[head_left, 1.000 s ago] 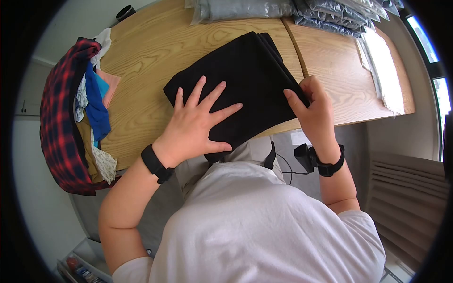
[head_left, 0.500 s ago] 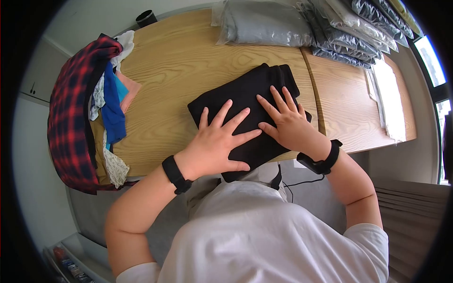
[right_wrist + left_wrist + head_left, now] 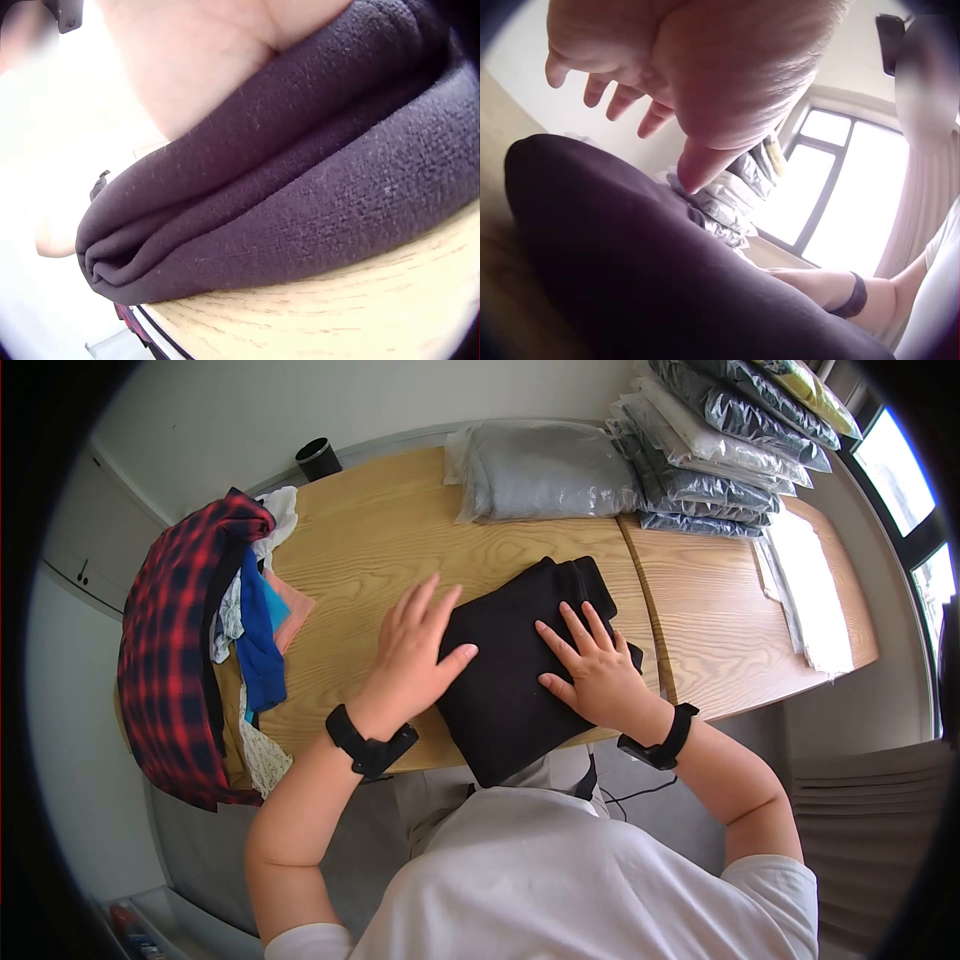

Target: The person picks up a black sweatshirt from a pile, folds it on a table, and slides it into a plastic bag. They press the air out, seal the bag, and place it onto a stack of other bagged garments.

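A black folded garment (image 3: 505, 705) lies in a thick bundle at the table's front edge, its near corner reaching over toward the person's lap. In the right wrist view the stacked layers of the black cloth (image 3: 315, 187) show along one side. My right hand (image 3: 605, 680) rests on the right part of the garment, fingers spread flat. At the garment's left edge, my left hand (image 3: 415, 650) is held with extended fingers, the thumb tip over the cloth. The left wrist view shows that hand (image 3: 705, 75) raised above the dark fabric, with nothing in its grasp.
A heap of clothes with a red plaid shirt (image 3: 180, 650) lies on the left of the wooden table (image 3: 370, 530). Grey clothing in clear plastic (image 3: 545, 470) and a tall stack of bagged garments (image 3: 700, 455) stand at the back. White sheets (image 3: 810, 590) lie far right.
My right hand let go of the garment's right edge and came down flat on top. My left hand has lifted off the cloth and moved left to its edge.
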A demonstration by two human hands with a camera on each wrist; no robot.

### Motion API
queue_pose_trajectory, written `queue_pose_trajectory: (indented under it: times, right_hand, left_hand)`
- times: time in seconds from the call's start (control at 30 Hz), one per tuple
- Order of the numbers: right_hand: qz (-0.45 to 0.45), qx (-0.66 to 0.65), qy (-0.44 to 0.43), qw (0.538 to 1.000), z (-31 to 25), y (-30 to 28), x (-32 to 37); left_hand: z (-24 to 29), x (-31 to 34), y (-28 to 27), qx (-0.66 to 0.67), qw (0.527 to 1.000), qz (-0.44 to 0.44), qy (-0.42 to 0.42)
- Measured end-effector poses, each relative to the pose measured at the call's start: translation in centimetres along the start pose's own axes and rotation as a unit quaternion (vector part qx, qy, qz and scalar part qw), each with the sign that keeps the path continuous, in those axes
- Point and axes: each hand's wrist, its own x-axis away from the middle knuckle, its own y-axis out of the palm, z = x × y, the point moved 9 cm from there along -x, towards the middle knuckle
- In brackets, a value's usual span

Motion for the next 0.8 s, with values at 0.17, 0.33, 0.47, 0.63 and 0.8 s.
queue_pose_trajectory:
  times: [0.17,0.33,0.47,0.63,0.8]
  right_hand:
    - [0.023,0.002,-0.006,1.000,0.0,-0.2,0.2]
    - [0.037,0.009,0.000,0.999,-0.2,-0.4,0.5]
    - [0.049,0.009,-0.002,0.999,-0.3,-0.8,0.6]
    - [0.066,0.003,-0.003,0.998,-0.3,-1.2,1.1]
    - [0.239,-0.119,0.028,0.963,0.4,-4.1,3.1]
  left_hand:
    - [-0.2,0.6,5.8,-0.009,0.983,-0.177,-0.044]
    - [-6.1,-2.0,5.9,0.236,0.939,-0.186,-0.169]
    - [-6.8,-3.0,7.2,0.297,0.873,-0.291,-0.255]
    - [-2.6,-3.7,7.8,0.392,0.776,-0.416,-0.267]
    - [3.2,-3.8,4.2,0.459,0.789,-0.382,-0.148]
